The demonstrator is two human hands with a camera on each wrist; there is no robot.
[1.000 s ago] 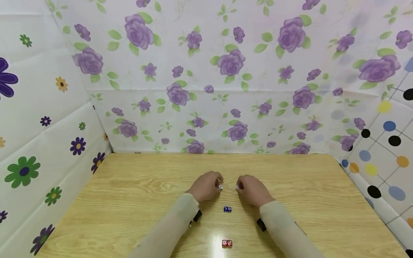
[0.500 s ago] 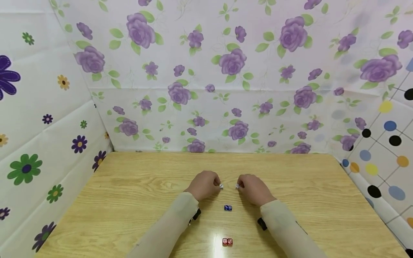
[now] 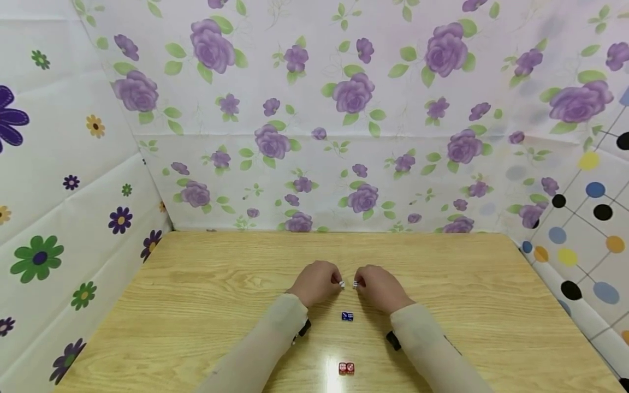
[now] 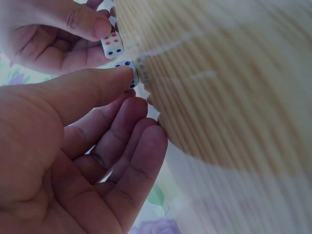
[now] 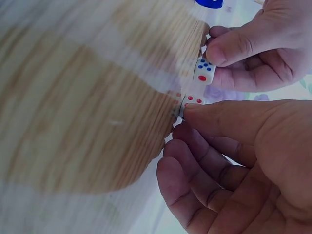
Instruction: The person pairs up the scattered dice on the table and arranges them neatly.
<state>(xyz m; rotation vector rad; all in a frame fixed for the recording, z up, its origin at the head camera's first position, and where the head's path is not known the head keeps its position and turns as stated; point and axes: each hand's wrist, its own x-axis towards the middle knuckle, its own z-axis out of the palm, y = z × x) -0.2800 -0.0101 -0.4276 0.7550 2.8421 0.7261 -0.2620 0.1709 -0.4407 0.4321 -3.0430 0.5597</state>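
My left hand [image 3: 316,284] pinches a white die [image 4: 130,73] between thumb and fingertips at the table's surface. Facing it, my right hand [image 3: 382,288] pinches a second white die [image 5: 191,101] in the same way. A narrow gap separates these two dice in the head view. Blue and red pips show on their faces in the wrist views. Closer to me, two blue dice [image 3: 347,316] sit side by side between the forearms. Nearer still lie two red dice [image 3: 346,368], also side by side, in line with the blue ones.
A light wooden table [image 3: 206,295] carries everything. Behind it hangs a cloth with purple roses [image 3: 363,197]. Flower-patterned cloth [image 3: 36,258] bounds the left side and dotted cloth [image 3: 589,240] the right. Dark wrist bands show under both sleeves.
Both hands have moved toward each other with their white dice, narrowing the gap between them. The blue and red pairs have stayed in place.
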